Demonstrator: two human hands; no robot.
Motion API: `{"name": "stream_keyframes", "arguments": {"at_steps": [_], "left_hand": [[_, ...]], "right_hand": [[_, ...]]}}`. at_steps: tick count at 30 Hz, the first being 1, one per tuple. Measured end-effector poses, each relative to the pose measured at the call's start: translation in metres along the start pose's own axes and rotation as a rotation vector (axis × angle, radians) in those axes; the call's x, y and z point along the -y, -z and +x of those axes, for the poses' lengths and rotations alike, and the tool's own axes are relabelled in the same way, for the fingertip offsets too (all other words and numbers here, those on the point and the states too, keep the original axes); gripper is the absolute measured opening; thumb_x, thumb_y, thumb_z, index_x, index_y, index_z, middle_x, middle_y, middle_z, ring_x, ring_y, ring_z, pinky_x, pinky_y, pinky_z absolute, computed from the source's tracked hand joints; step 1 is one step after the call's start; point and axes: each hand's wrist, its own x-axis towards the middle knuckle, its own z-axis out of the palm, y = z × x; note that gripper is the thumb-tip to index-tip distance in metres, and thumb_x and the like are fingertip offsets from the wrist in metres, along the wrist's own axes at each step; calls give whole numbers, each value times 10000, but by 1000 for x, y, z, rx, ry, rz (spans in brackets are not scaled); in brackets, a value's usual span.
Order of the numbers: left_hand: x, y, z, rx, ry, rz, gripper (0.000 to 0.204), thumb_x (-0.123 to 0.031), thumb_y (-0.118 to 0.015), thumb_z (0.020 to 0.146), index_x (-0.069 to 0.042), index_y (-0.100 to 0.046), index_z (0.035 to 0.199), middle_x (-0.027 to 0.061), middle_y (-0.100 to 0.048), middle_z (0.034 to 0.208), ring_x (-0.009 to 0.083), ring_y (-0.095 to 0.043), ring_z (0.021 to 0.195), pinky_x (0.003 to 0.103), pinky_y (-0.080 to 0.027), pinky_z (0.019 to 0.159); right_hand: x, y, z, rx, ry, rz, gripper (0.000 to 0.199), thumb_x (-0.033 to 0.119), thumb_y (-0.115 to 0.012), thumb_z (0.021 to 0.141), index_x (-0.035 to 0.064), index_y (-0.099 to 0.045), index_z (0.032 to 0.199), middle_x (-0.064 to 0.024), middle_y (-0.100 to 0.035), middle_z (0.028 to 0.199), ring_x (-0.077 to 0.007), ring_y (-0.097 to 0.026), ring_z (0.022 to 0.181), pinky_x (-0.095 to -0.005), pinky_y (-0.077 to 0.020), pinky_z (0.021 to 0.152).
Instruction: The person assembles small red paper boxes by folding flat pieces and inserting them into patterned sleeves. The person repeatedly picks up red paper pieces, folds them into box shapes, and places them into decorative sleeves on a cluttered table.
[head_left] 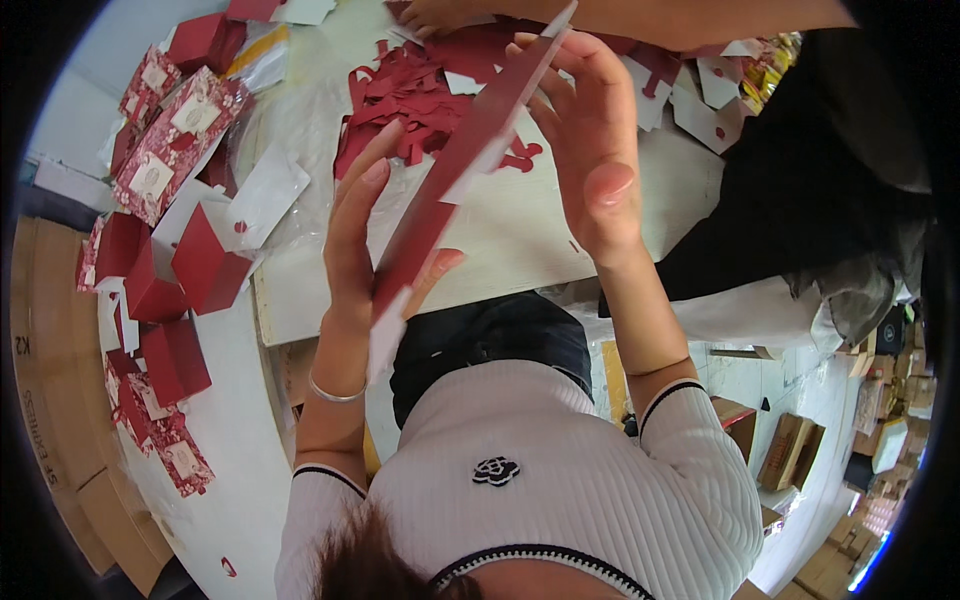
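A flat dark-red cardboard box blank (445,190) with white flaps stands tilted, nearly edge-on, in front of me. My left hand (350,235) grips its lower part, with fingers on the left side and the thumb showing on the right. At its upper end, my right hand (598,145) has its fingers spread and thumb apart; a fingertip shows past the board's far edge. Whether the right fingers press on the board, I cannot tell. Beyond it lies a heap of dark-red cut ribbon-like strips (405,110) on the white table (520,225).
Folded red boxes (210,255) and flower-patterned boxes (180,140) crowd the left. Another person's arm (680,22) reaches across the far side, near white-and-red pieces (705,115). Brown cartons (60,400) stand at far left; black cloth (800,170) is at right.
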Motion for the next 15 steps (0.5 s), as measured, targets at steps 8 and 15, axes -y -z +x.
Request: {"name": "stream_keyframes", "arguments": {"at_steps": [8, 15], "left_hand": [[15, -1, -12, 128, -149, 145, 676, -295, -698, 647, -85, -440, 1235, 199, -414, 1278, 339, -405, 1187, 473, -273, 993], [1, 0, -8, 307, 99, 338, 707, -280, -674, 647, -113, -399, 1277, 143, -345, 1325, 325, -293, 1245, 483, -217, 1014]], "right_hand": [[7, 3, 0, 57, -164, 276, 736, 362, -611, 737, 60, -235, 1293, -121, -330, 1242, -237, -354, 1175, -355, -290, 978], [-13, 13, -22, -73, -17, 175, 739, 451, -577, 744, 1, -307, 1265, -186, -414, 1217, -287, -377, 1191, -397, -329, 972]]}}
